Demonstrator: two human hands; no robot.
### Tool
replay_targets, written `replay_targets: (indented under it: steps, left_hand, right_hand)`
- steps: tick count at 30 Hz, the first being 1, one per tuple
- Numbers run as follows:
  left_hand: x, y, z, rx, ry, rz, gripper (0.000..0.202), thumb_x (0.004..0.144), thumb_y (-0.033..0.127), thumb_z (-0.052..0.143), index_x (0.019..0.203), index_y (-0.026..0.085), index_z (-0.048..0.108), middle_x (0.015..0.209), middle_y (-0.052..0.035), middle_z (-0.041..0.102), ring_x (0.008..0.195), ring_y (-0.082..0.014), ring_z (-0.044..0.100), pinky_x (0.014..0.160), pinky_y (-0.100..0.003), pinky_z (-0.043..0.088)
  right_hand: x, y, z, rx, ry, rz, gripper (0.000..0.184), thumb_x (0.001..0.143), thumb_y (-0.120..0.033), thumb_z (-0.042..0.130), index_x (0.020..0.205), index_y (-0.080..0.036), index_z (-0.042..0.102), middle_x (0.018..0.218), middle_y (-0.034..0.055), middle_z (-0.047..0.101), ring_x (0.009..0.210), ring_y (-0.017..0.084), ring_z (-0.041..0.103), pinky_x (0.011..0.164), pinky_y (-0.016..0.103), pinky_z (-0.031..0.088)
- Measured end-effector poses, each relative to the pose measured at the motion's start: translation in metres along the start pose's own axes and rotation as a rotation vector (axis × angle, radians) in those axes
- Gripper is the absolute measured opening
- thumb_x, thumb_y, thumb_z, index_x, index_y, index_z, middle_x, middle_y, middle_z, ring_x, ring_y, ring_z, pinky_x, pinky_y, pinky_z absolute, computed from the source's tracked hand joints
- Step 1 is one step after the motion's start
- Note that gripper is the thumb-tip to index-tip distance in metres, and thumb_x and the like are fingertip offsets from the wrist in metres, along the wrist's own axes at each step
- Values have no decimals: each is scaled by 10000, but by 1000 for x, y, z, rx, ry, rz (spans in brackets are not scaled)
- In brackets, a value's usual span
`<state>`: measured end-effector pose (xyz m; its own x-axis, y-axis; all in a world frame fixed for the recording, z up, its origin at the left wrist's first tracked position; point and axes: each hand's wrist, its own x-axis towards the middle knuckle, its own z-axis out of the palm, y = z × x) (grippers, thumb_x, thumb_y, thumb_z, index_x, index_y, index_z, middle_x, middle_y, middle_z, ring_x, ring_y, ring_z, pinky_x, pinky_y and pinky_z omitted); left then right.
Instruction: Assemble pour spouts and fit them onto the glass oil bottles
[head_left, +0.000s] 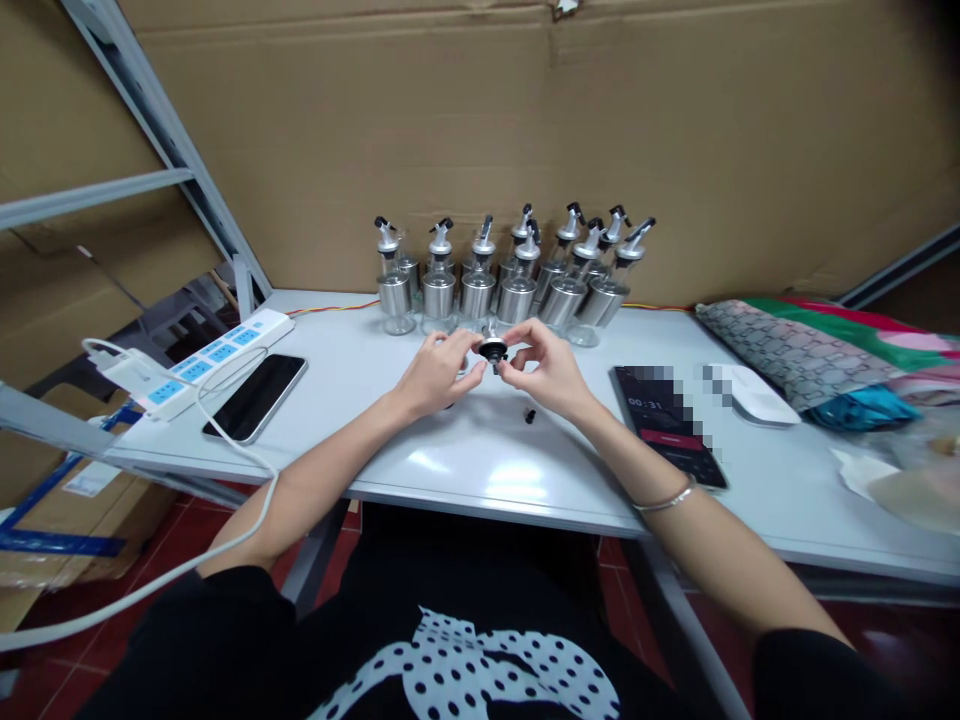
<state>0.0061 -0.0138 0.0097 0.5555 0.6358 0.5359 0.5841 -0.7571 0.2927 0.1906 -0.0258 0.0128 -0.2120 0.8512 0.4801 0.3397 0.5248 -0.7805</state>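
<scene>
Between my two hands, a little above the white table, is a silver and black pour spout (493,347). The fingers of my left hand (444,370) close on its left side. My right hand (546,368) pinches it from the right, with the thumb near its black lower part. On the table below my right hand lies a small black piece (530,416), too small to name. Behind my hands stand several glass bottles with steel sleeves (477,296), most topped with silver and black spouts like this one.
At the left lie a white power strip (217,362), a phone (256,398) and a white cable (271,490) that crosses the table edge. To the right are another phone (660,420), a white device (761,395) and a patterned fabric bag (795,350). Cardboard (525,130) walls the back.
</scene>
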Motion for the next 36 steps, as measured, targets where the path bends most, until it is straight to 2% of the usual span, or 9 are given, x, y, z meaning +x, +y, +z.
replay_targets:
  steps: [5,8,11,13,17,21,27,31,36]
  left_hand:
    - [0,0,-4,-10,44,3,260,888,307,466,1107,167,478,1040,-63,625,761,-149,598,854,-319,353]
    - [0,-1,-5,9,80,-8,255,891,321,470,1099,174,480,1034,-59,622,761,-149,601,855,-318,353]
    - [-1,-3,-4,17,110,-16,255,878,323,478,1086,177,470,969,-41,620,741,-146,599,855,-324,360]
    - [-2,-4,-1,10,133,-1,252,859,318,492,1066,177,459,919,-30,617,737,-149,597,841,-326,376]
    - [-5,-6,5,-22,211,71,249,817,288,527,1019,182,428,1010,-74,619,786,-162,595,812,-335,418]
    - [-6,-6,9,-61,227,119,296,805,264,528,1058,199,391,1079,-93,600,795,-158,593,790,-338,447]
    - [-5,-4,8,-32,211,146,261,787,267,519,1015,205,407,969,-44,598,644,-116,535,749,-321,434]
    - [-3,-2,5,38,188,97,246,713,244,539,930,205,431,878,-16,591,655,-132,530,787,-342,400]
    - [-3,-1,1,55,149,140,230,665,224,510,887,198,453,830,-14,577,649,-142,522,812,-351,385]
  right_hand:
    - [4,-6,-6,-63,-27,-17,265,707,-337,673,865,-198,512,605,-38,593,527,133,589,584,269,456]
    - [9,-8,-6,-54,-48,-42,283,727,-407,685,840,-193,540,536,-34,593,526,156,613,619,291,470]
    - [13,-8,-6,-53,-35,-85,255,747,-413,678,815,-183,589,564,-11,629,504,152,610,628,305,480]
    - [13,-8,-6,-32,-36,-103,231,753,-398,673,804,-180,617,683,27,688,502,144,612,618,310,493]
    - [9,-12,-9,41,-78,-100,248,740,-429,678,775,-184,656,913,80,723,577,155,644,619,325,535]
    - [5,-14,-12,66,-84,-58,280,714,-459,691,756,-183,679,898,81,727,575,159,639,608,334,549]
    - [4,-14,-17,-65,-116,-104,195,747,-355,665,821,-177,690,790,49,719,634,151,640,670,298,513]
    - [4,-15,-27,-301,-247,-104,154,775,-225,600,895,-189,690,730,14,700,623,132,613,642,257,466]
    - [8,-7,-42,-465,-493,5,127,725,-117,598,747,-182,704,706,14,704,638,149,621,632,253,442]
